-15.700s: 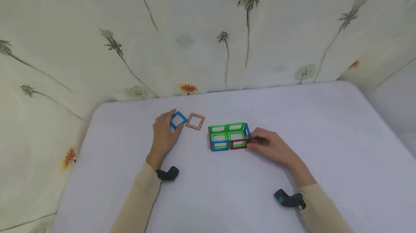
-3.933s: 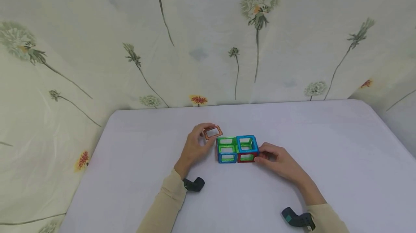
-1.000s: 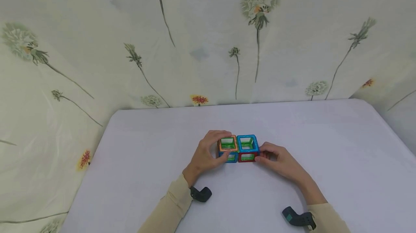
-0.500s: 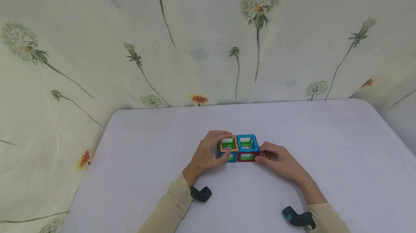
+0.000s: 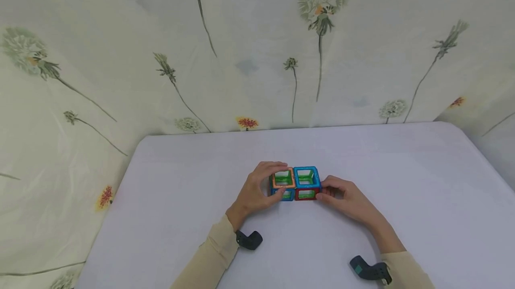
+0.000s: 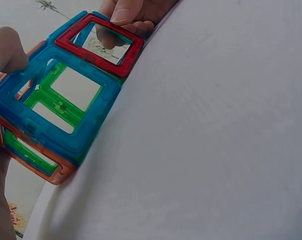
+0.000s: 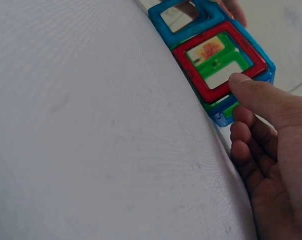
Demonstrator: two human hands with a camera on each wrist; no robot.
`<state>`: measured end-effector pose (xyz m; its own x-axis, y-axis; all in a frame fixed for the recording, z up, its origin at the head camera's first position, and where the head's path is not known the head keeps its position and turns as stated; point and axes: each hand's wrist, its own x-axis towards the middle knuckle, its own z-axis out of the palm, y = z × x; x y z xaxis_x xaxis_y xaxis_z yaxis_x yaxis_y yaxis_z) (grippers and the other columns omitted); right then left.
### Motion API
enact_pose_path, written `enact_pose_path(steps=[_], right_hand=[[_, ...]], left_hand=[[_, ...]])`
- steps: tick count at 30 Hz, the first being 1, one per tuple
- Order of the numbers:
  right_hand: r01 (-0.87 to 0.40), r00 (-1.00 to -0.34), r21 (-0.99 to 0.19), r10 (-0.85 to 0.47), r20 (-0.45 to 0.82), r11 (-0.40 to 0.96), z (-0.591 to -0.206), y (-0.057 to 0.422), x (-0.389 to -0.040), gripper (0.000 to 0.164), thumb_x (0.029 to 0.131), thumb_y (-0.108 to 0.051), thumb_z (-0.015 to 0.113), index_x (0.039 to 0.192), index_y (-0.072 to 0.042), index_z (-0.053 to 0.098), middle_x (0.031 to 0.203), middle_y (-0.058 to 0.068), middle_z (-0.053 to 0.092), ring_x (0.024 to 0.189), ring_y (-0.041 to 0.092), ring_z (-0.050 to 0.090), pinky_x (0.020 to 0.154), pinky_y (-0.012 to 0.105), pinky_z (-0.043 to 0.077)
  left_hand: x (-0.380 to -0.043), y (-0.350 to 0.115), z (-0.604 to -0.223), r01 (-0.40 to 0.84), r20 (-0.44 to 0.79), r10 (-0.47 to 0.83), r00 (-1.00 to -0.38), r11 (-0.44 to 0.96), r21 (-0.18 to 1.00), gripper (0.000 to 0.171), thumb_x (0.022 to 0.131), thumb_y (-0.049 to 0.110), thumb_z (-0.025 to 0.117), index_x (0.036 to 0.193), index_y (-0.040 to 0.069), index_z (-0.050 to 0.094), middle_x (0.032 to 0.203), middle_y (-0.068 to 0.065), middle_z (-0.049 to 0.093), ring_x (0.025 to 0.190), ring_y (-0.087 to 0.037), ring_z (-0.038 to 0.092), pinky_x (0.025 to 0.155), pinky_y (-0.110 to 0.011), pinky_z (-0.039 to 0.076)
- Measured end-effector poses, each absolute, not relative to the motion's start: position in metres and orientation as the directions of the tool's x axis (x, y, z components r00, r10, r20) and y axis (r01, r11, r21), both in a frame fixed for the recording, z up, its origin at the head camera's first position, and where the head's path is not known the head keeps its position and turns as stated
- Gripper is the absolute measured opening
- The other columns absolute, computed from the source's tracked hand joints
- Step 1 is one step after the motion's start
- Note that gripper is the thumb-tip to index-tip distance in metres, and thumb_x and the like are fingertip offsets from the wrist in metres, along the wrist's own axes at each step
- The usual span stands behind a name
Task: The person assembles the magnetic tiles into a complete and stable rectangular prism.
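Note:
A low, two-cell box of magnetic tiles sits on the table, with an orange tile [image 5: 293, 178] and a blue tile [image 5: 307, 186] lying across its top. Its near side shows a red tile [image 7: 193, 77] on the right and another blue tile [image 6: 30, 127] on the left; green tiles show inside. My left hand [image 5: 253, 190] holds the left cell, thumb at the near side and fingers over the far edge. At the right end, my right hand [image 5: 348, 199] pinches the corner, its thumb on the red tile. The fingertips behind that corner are partly hidden.
The white-covered table [image 5: 193, 168] reaches back to a curtain [image 5: 241, 47] printed with dandelions. Dark wrist devices are worn on the left wrist [image 5: 249, 240] and right wrist [image 5: 368, 269].
Earlier, both top tiles lay flat left of the box. The blue went onto the right cell, then the left hand brought the orange onto the left cell. Over the last second, almost nothing moves.

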<state>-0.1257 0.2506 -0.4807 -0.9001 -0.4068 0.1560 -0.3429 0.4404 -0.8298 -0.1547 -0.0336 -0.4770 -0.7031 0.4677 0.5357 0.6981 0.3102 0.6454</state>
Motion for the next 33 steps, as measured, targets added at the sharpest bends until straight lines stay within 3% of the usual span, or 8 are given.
enact_pose_path(steps=[12,19,25,33], right_hand=[[-0.347,-0.894,-0.835,-0.420,0.157,0.426,-0.483,0.252,-0.126,0.016,0.087,-0.022,0.069,0.102,-0.025,0.064,0.087,-0.005,0.058,0.079,0.007,0.051,0.065,0.021,0.046],[-0.336,-0.901,-0.843,-0.405,0.157,0.420,-0.485,0.252,-0.123,0.017,0.085,-0.015,0.070,0.101,-0.019,0.066,0.085,-0.003,0.058,0.078,0.007,0.051,0.064,0.021,0.047],[-0.348,-0.889,-0.850,-0.427,0.165,0.395,-0.465,0.245,-0.117,0.016,0.085,-0.011,0.069,0.101,-0.011,0.066,0.084,0.001,0.058,0.077,0.009,0.052,0.064,0.022,0.047],[-0.348,-0.898,-0.835,-0.406,0.167,0.426,-0.456,0.249,-0.112,0.013,0.085,-0.011,0.070,0.097,-0.011,0.067,0.082,-0.002,0.057,0.075,0.009,0.051,0.063,0.021,0.046]], left_hand=[[-0.153,-0.034,-0.478,0.688,0.525,0.467,-0.712,0.310,0.657,0.046,0.083,0.022,0.068,0.127,0.017,0.057,0.133,0.001,0.054,0.127,-0.014,0.044,0.106,-0.034,0.044],[-0.150,-0.032,-0.480,0.658,0.473,0.502,-0.724,0.299,0.691,0.045,0.090,0.030,0.058,0.133,0.019,0.051,0.139,0.002,0.049,0.131,-0.013,0.041,0.109,-0.035,0.041],[-0.150,-0.032,-0.481,0.648,0.467,0.493,-0.734,0.301,0.700,0.047,0.093,0.029,0.054,0.137,0.016,0.046,0.139,0.000,0.049,0.130,-0.015,0.043,0.110,-0.034,0.040],[-0.153,-0.022,-0.487,0.604,0.418,0.514,-0.749,0.270,0.750,0.045,0.094,0.029,0.054,0.137,0.017,0.045,0.137,0.003,0.050,0.126,-0.011,0.046,0.106,-0.031,0.044]])
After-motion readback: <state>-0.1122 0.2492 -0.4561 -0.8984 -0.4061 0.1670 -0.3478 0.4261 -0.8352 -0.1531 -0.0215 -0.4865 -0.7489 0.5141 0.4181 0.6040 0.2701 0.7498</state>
